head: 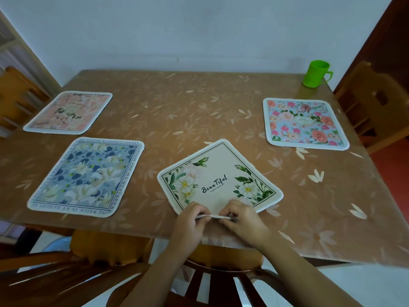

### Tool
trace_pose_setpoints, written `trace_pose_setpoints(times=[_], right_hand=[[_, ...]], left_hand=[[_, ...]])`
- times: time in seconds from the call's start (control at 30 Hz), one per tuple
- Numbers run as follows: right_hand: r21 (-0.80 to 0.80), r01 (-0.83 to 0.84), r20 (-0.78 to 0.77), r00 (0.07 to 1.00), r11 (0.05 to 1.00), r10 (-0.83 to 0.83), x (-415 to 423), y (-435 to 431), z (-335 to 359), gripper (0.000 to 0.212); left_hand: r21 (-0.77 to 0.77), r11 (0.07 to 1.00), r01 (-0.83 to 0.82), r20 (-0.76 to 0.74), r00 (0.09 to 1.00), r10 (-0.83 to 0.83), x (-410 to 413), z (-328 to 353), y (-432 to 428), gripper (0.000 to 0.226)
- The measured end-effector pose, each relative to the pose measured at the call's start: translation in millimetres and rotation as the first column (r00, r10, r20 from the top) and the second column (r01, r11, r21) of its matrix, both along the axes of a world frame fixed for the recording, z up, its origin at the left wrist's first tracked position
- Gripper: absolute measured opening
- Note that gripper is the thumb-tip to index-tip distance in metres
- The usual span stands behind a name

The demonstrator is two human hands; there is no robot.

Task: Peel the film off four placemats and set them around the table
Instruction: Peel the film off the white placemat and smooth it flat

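Four on the table, count them off: a pink floral placemat (68,111) at the far left, a blue-and-white placemat (86,178) in front of it at the near left, a rose-print placemat (305,124) out on the right, and a cream placemat (219,176) lettered "Beautiful" in the near middle. Three lie flat and roughly square to the table (177,103). The cream one is turned like a diamond, one corner pointing back at the person.

Two hands are in play, both on that near corner. The left hand (190,222) pinches the edge between thumb and curled fingers. The right hand (241,220) does the same just beside it, and a short strip of white border shows between them. That corner is lifted off the tabletop at the table's near edge, while the rest of the mat rests on the brown leaf-patterned cover. Whether a film is coming away under those fingertips is hard to tell from this angle, as the edge reads only as a thin pale line.

One green mug (316,73) stands alone at the far right corner, well apart from every mat and nearest the rose-print one. A left chair (15,96) and a right chair (376,103), both wooden, sit at the table's two ends, and a near chair back (221,284) with dark slats lies under the forearms.
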State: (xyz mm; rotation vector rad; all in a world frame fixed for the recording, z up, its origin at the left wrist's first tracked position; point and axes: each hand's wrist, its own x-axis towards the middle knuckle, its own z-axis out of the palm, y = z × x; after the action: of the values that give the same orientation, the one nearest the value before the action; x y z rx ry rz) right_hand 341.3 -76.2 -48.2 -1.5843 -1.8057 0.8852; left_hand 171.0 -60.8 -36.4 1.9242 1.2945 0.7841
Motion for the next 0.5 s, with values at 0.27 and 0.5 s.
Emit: trace_pose_setpoints(times=[0.27,0.5], right_hand=[[-0.008,0.064,0.082,0.995,0.998,-0.064,11,5,-7,0.002],[0.044,0.013,0.155,0.988,0.999,-0.019,10,13,-5,0.006]], left_hand=[[-0.016,0.997,-0.08,-0.03,0.996,0.079,-21,-7,-6,0.01],[-0.073,0.997,-0.018,-0.047,0.999,0.014,-15,-16,-3,0.01]])
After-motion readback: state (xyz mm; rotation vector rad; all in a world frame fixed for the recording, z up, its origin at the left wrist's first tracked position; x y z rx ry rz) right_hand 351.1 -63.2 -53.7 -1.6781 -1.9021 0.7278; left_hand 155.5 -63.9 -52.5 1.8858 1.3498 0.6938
